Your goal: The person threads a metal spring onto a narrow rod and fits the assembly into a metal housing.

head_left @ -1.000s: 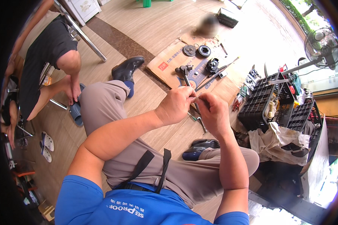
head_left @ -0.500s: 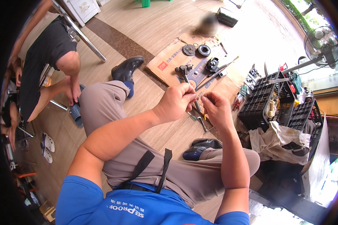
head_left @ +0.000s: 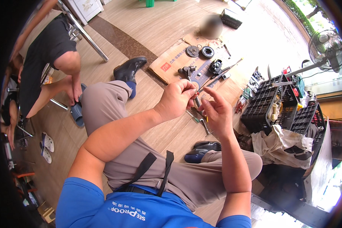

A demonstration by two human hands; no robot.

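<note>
My left hand (head_left: 177, 100) pinches a small red piece (head_left: 197, 94) between thumb and fingertips; its exact kind is too small to make out. Close beside it, my right hand (head_left: 219, 114) has its fingers apart, index stretched out, with nothing visible in them. Beyond the hands a hammer (head_left: 186, 71) lies on a flattened cardboard sheet (head_left: 167, 72), its handle partly hidden behind my left hand. Farther up the cardboard are a dark disc (head_left: 192, 51), a black ring-shaped part (head_left: 208, 51) and a black housing-like part (head_left: 216, 66).
Black plastic crates (head_left: 264, 100) with tools stand at the right, a cloth (head_left: 283, 142) draped against them. A fan (head_left: 326, 49) is behind. At the left sits another person (head_left: 45, 57) beside a metal-legged chair. A black box (head_left: 231, 19) lies at the far side.
My right hand's fingers have spread and drawn slightly away from the left fingertips. The red piece shows more clearly in my left hand, which stays nearly in place.
</note>
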